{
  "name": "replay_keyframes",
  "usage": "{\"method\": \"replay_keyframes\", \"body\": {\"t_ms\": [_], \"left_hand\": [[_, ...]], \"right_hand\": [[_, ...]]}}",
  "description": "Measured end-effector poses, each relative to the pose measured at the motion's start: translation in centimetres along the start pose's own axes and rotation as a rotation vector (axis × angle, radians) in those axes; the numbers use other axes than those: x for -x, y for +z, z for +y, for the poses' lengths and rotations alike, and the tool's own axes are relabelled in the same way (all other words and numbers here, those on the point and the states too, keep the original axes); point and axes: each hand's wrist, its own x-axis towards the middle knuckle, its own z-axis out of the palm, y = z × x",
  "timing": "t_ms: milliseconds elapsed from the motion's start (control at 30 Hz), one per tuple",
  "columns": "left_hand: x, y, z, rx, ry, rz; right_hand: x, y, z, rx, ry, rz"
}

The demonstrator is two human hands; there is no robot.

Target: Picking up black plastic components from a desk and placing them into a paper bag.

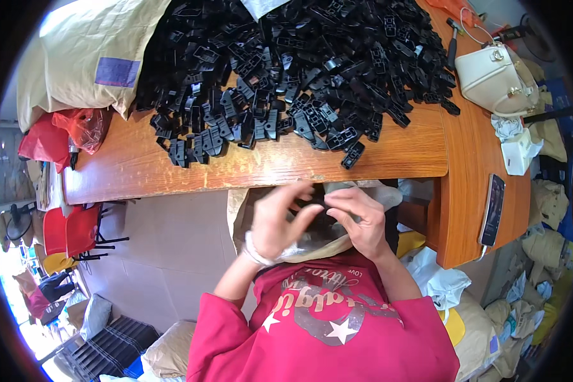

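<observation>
Both my hands are over the mouth of a pale woven sack [237, 223] in my lap, just below the table edge. My left hand [272, 223], a white band at its wrist, is smeared by motion; its thumb points toward the right hand. Dark shows between its thumb and fingers, and I cannot tell whether that is a part or the sack's inside. With thumb and fingertips pinched together, my right hand [361, 223] is close beside it; what it grips is too small to make out. A heap of small black plastic parts [267, 76] covers the tabletop ahead.
The wooden table [401, 149] has a side wing on the right, bearing a phone [492, 210], a white handbag [495, 79] and a tissue pack [521, 151]. A hammer [452, 46] lies by the heap. At left are a full sack [70, 63] and red bags [83, 130].
</observation>
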Motion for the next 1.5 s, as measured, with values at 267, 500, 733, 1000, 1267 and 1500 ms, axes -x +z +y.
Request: {"method": "replay_keyframes", "body": {"t_ms": [267,500,733,1000,1267,1500], "left_hand": [[-6.6,-5.7,-2.5,-0.819,0.092,0.368],[-6.7,-5.7,-3.4,-0.734,0.097,0.332],[-3.0,-2.0,-1.0,0.3,-0.23,0.152],[-0.1,0.8,-1.2,0.204,-0.255,0.021],[-0.1,1.9,1.1,0.427,-0.354,-0.025],[-0.2,2.1,0.9,0.657,-0.387,-0.192]], "right_hand": [[-2.4,-0.5,1.4,0.402,-0.177,0.282],[-3.8,-2.0,2.6,0.707,-0.221,0.19],[-2.3,-1.4,2.6,0.756,-0.264,0.323],[-1.6,-0.3,3.1,0.666,-0.253,0.367],[-0.2,-1.2,1.1,0.281,-0.134,0.54],[1.3,0.3,-1.3,-0.026,-0.17,0.332]]}}
